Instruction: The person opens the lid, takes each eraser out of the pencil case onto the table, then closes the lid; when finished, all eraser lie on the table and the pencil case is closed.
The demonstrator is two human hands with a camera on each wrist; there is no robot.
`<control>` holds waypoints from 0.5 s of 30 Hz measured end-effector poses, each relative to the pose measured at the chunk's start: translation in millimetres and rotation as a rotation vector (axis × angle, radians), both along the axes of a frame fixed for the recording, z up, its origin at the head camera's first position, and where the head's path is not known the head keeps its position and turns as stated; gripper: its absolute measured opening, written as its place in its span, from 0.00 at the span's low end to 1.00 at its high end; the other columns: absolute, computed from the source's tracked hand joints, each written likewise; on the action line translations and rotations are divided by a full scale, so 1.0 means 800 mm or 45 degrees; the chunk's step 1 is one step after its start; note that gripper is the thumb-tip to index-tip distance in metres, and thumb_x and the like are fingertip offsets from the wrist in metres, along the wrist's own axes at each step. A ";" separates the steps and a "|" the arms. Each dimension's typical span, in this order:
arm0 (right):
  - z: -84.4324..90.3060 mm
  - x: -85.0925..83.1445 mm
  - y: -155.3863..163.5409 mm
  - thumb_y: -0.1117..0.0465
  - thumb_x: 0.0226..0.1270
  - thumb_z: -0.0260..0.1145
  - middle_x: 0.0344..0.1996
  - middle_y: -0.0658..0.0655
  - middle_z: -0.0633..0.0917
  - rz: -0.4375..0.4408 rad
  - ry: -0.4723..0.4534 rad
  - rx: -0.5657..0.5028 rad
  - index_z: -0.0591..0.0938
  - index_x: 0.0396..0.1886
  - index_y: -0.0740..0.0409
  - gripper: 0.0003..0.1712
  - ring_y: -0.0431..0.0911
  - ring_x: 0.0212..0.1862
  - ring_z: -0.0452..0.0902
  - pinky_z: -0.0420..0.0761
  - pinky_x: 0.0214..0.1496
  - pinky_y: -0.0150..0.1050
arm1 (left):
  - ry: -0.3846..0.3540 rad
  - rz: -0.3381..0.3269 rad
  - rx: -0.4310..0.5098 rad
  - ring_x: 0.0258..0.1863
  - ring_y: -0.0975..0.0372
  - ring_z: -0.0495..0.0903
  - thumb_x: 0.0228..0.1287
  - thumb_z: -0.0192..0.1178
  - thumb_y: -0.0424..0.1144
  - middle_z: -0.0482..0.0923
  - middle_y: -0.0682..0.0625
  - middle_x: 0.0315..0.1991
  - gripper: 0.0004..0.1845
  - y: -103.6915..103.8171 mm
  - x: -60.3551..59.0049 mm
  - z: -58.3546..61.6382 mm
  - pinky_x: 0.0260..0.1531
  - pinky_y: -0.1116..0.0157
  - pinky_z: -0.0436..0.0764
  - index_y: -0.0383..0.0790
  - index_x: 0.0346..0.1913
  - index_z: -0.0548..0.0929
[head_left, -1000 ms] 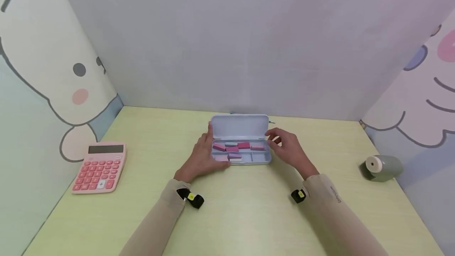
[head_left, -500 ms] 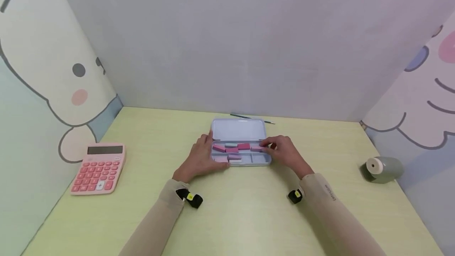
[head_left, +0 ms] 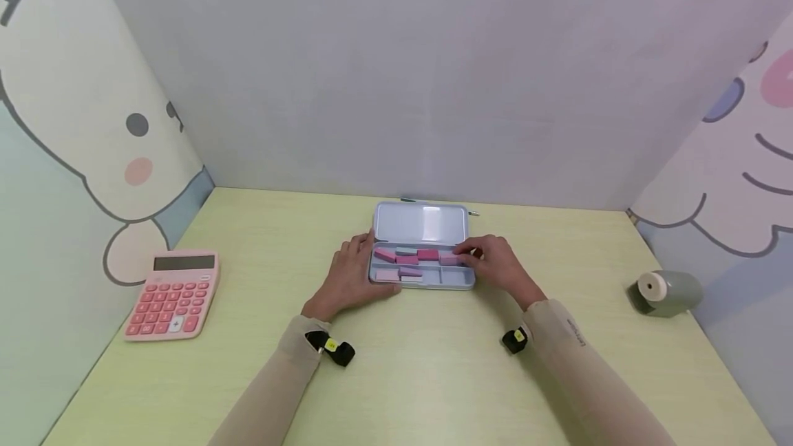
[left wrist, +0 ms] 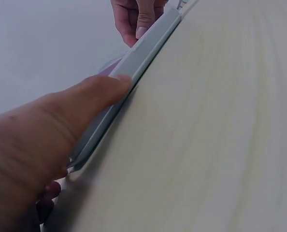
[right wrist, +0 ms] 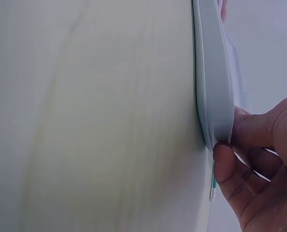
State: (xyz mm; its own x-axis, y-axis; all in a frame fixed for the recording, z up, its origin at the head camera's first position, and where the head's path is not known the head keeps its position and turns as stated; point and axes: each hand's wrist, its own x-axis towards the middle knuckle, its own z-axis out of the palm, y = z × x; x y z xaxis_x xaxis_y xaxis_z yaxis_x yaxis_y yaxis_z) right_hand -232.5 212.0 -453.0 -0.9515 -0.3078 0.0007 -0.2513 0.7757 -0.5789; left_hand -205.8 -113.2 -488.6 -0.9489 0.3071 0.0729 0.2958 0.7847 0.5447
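A pale blue case (head_left: 457, 279) with two rows of compartments lies on the table, its lid (head_left: 403, 222) raised at the back. Small pink, purple, teal and white blocks sit in it, among them a bright pink block (head_left: 427, 254). My left hand (head_left: 350, 281) holds the case's left end, thumb (left wrist: 109, 89) along the front wall and fingers down the side. At the right end of the back row, my right hand (head_left: 495, 263) pinches a purple block (head_left: 449, 260) between thumb and fingertips. In the right wrist view the case wall hides that block.
A pencil (head_left: 473, 213) lies behind the case, partly hidden by the lid. A pink calculator (head_left: 172, 294) is at the left of the table (head_left: 421, 377); a grey-green pencil sharpener (head_left: 672, 293) stands at the right. Walls (head_left: 396, 88) enclose the back and sides.
My right hand has moved from the case's right edge inward onto the purple block, which now shows a broader face. The case has shifted slightly; the lid leaned farther back, then rose a little.
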 end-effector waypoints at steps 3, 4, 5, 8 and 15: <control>0.000 0.000 0.001 0.66 0.74 0.70 0.45 0.56 0.93 0.003 0.010 -0.011 0.94 0.49 0.55 0.09 0.48 0.40 0.80 0.79 0.40 0.35 | -0.001 -0.004 0.024 0.69 0.44 0.68 0.54 0.76 0.66 0.66 0.37 0.79 0.69 0.000 -0.001 -0.002 0.74 0.41 0.68 0.41 0.89 0.48; 0.000 0.001 0.002 0.66 0.74 0.70 0.44 0.56 0.93 0.003 0.019 -0.020 0.94 0.48 0.55 0.09 0.48 0.40 0.80 0.79 0.40 0.35 | -0.004 -0.003 0.031 0.69 0.44 0.69 0.54 0.77 0.66 0.67 0.37 0.78 0.69 0.000 -0.002 -0.002 0.73 0.41 0.68 0.42 0.89 0.48; 0.001 0.002 0.003 0.66 0.74 0.70 0.44 0.56 0.93 0.000 0.026 -0.033 0.94 0.48 0.55 0.09 0.48 0.40 0.80 0.79 0.40 0.35 | -0.014 -0.002 0.036 0.69 0.44 0.69 0.54 0.77 0.65 0.68 0.38 0.78 0.69 0.000 -0.002 -0.002 0.73 0.41 0.68 0.42 0.89 0.47; 0.005 0.004 0.009 0.66 0.74 0.70 0.43 0.56 0.93 -0.008 0.056 -0.077 0.94 0.47 0.56 0.09 0.47 0.40 0.81 0.78 0.38 0.35 | -0.045 0.002 0.048 0.70 0.45 0.68 0.53 0.78 0.66 0.67 0.38 0.78 0.70 -0.001 -0.002 0.000 0.75 0.41 0.67 0.42 0.89 0.46; 0.015 0.000 0.032 0.67 0.75 0.69 0.42 0.59 0.93 -0.074 0.090 -0.098 0.92 0.46 0.59 0.08 0.49 0.39 0.81 0.79 0.35 0.35 | -0.114 0.023 0.119 0.74 0.44 0.66 0.49 0.80 0.65 0.65 0.38 0.79 0.73 -0.004 0.002 0.008 0.77 0.41 0.67 0.44 0.89 0.46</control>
